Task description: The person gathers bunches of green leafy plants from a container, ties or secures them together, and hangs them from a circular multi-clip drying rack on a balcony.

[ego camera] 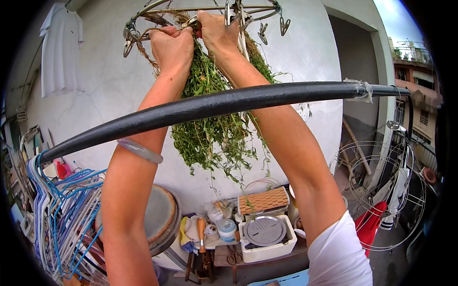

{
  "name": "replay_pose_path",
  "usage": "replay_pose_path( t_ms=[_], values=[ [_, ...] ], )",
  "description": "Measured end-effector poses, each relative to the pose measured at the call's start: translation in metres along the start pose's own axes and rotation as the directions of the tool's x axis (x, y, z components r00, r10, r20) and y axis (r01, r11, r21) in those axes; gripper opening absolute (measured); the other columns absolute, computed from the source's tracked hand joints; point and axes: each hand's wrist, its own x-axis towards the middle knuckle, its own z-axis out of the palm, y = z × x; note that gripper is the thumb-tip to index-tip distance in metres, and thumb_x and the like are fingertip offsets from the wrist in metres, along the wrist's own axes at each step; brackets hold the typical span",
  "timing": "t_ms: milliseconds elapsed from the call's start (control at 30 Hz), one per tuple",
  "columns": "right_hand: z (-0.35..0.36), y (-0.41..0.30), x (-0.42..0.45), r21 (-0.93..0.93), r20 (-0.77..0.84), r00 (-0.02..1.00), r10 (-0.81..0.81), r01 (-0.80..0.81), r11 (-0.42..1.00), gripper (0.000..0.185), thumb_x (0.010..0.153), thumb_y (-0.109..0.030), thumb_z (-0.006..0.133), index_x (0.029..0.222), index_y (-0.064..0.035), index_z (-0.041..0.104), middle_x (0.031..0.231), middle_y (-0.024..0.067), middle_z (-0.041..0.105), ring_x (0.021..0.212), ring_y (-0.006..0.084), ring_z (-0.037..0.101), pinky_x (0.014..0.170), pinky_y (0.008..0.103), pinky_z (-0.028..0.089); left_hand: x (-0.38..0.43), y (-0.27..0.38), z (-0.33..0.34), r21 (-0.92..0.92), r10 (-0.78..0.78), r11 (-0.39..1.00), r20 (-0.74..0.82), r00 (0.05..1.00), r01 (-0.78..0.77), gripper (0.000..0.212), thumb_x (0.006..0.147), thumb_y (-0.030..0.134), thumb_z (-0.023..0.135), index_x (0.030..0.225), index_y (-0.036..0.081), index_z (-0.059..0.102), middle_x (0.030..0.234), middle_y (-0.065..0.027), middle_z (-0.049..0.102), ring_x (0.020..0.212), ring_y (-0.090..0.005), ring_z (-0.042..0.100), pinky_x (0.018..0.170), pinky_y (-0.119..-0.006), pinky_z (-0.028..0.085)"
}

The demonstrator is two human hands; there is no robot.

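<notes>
My left hand (pixel 173 50) and my right hand (pixel 219 34) are both raised to a round metal drying hanger (pixel 211 8). Between them is a metal clip (pixel 188 23), with the fingers of both hands closed around it at the top of a plant bundle. This bundle of leafy green plants (pixel 211 132) hangs upside down, its brownish roots (pixel 179 16) uppermost. Behind my right wrist hangs a second plant bundle (pixel 259 57). Spare metal clips (pixel 284 26) dangle from the ring. My fingers partly hide the stems and the clip's jaws.
A black padded pole (pixel 229 100) crosses in front of my forearms. Many clothes hangers (pixel 68 214) hang at its left end; wire racks (pixel 390 193) are at right. Below are a round metal lid (pixel 161 211), a white foam box (pixel 268 246) and a low wooden bench (pixel 223 255).
</notes>
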Motion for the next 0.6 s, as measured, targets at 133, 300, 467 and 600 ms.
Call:
replay_pose_path(
  t_ms=[133,300,467,600],
  values=[
    [0.006,0.013,0.004,0.02,-0.105,0.99,-0.095,0.097,0.995,0.041,0.075,-0.036,0.049,0.062,0.0014,0.06,0.062,0.0163,0.058,0.069,0.0347,0.055,0.077,0.0429,0.038,0.002,0.007,-0.001,0.177,0.065,0.981,0.084,0.994,-0.079,0.058,0.067,0.015,0.066,0.106,-0.003,0.027,0.079,-0.0154,0.06,0.08,-0.0296,0.059,0.077,-0.037,0.044],
    [-0.004,0.003,-0.009,0.081,-0.093,0.987,-0.131,0.139,0.987,0.036,0.075,-0.033,0.053,0.072,0.0021,0.061,0.063,0.0151,0.06,0.064,0.03,0.059,0.06,0.0386,0.045,0.003,-0.017,-0.002,0.08,0.07,0.993,0.15,0.986,-0.083,0.064,0.069,0.021,0.067,0.11,-0.002,0.024,0.081,-0.0156,0.056,0.081,-0.0271,0.057,0.075,-0.036,0.044],
    [-0.019,0.02,0.013,-0.209,0.05,0.984,-0.173,0.18,0.961,0.048,0.075,-0.048,0.055,0.069,-0.0006,0.06,0.066,0.0101,0.059,0.053,0.0168,0.054,0.052,0.034,0.044,0.004,-0.009,-0.013,-0.132,-0.186,0.955,0.433,0.882,0.266,0.069,0.078,0.043,0.056,0.122,-0.002,0.029,0.095,-0.0158,0.055,0.092,-0.0215,0.051,0.08,-0.036,0.036],
    [-0.013,0.02,-0.004,0.033,-0.005,0.992,-0.127,0.127,0.991,0.048,0.081,-0.044,0.054,0.073,0.003,0.061,0.057,0.007,0.057,0.056,0.0222,0.053,0.057,0.0355,0.044,-0.001,-0.009,-0.021,-0.042,-0.373,0.886,0.525,0.765,0.461,0.044,0.08,0.038,0.052,0.103,0.0,0.051,0.094,-0.0104,0.058,0.088,-0.0194,0.051,0.077,-0.034,0.034]
  ],
)
